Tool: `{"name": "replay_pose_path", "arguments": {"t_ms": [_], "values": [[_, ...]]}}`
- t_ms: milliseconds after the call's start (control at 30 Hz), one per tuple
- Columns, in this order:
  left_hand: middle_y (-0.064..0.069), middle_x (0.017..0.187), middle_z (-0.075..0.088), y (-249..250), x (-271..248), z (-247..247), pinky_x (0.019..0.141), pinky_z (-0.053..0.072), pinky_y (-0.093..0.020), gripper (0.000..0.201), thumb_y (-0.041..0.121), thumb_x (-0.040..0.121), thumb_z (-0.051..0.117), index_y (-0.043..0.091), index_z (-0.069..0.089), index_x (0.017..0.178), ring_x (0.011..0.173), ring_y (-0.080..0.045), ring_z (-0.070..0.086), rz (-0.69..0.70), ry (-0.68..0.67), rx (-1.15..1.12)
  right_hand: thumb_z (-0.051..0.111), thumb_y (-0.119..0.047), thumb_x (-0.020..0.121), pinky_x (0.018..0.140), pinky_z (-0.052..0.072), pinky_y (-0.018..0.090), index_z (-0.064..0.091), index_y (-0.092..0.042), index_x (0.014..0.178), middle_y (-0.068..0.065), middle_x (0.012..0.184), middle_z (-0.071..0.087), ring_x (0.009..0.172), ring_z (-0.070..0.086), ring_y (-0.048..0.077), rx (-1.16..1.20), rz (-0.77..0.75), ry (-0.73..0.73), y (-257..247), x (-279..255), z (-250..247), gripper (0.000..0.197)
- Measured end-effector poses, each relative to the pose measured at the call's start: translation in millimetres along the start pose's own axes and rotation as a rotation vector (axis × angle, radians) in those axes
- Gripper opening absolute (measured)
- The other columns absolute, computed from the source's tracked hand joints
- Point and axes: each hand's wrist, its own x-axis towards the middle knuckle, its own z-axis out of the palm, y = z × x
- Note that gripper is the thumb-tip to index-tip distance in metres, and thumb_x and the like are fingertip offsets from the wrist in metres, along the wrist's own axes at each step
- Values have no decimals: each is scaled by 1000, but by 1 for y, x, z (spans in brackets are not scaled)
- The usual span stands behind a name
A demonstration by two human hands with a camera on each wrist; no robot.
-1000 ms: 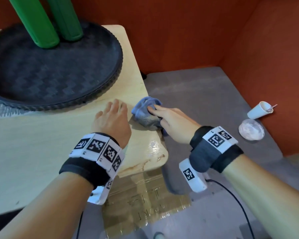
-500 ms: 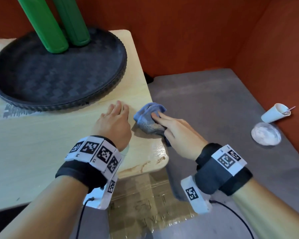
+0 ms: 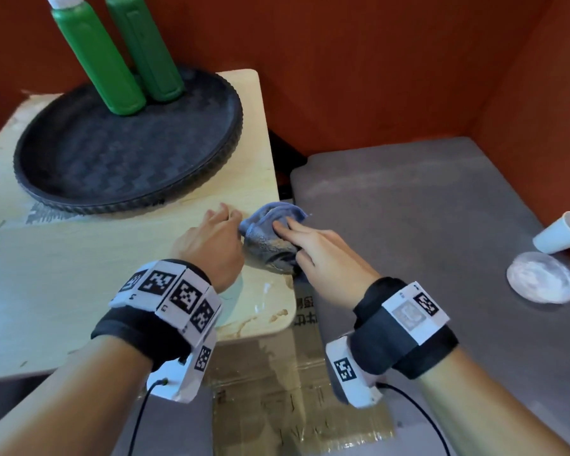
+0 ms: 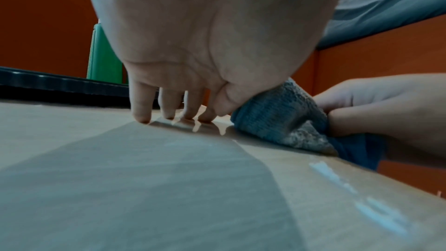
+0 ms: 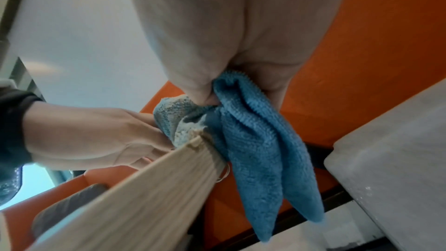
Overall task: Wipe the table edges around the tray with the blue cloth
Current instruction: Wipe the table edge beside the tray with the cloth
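The blue cloth is bunched on the right edge of the light wooden table, part of it hanging over the side. My right hand holds it, fingers on top and thumb pinching it underneath. My left hand rests on the tabletop just left of the cloth, fingertips down on the wood and thumb against the cloth. The round black tray sits on the table behind both hands.
Two green bottles stand at the tray's back. A grey surface lies right of the table, bearing a tipped white cup and a white disc. Orange walls close the back and right. Wet smears mark the table's near corner.
Both hands and the cloth stay at about the same spot on the right edge. The head view has shifted, showing more of the bottles.
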Motion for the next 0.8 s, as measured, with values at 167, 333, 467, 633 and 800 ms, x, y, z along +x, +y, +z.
{"name": "replay_pose_path", "arguments": {"t_ms": [167,333,467,633,800], "values": [[-5,152,24,5,-3,0,92,41,-44,44,12,93,32,14,31,137,131,-27,36,-27,11,-11,33,-2,95,113,30,36,30,-17,148,5,158,21,143,26,24,-7,16,-80,-1,0,-4,55],[-8,156,16,9,-4,-1,96,39,-41,51,7,93,34,12,24,142,138,-29,28,-48,-16,33,34,-2,94,108,37,37,29,-18,148,1,159,20,138,34,27,-30,11,-129,-5,-2,-6,57],[-5,156,16,9,-7,4,98,36,-40,53,10,94,36,14,20,145,137,-28,30,-48,33,41,35,-3,95,112,31,34,27,-18,149,2,159,19,142,28,24,-37,-10,-67,0,3,-3,57],[-3,157,17,2,-1,-2,98,37,-42,47,8,96,32,16,26,142,141,-27,27,-50,-46,35,35,0,94,109,35,31,32,-18,147,1,157,25,139,33,21,12,-54,-72,1,-9,-1,57],[-4,156,20,1,7,-9,100,35,-41,43,12,100,29,18,27,142,134,-31,36,-52,-130,92,36,0,93,110,33,37,32,-14,147,8,156,27,140,31,28,-40,-39,-77,4,6,-4,56]]}}
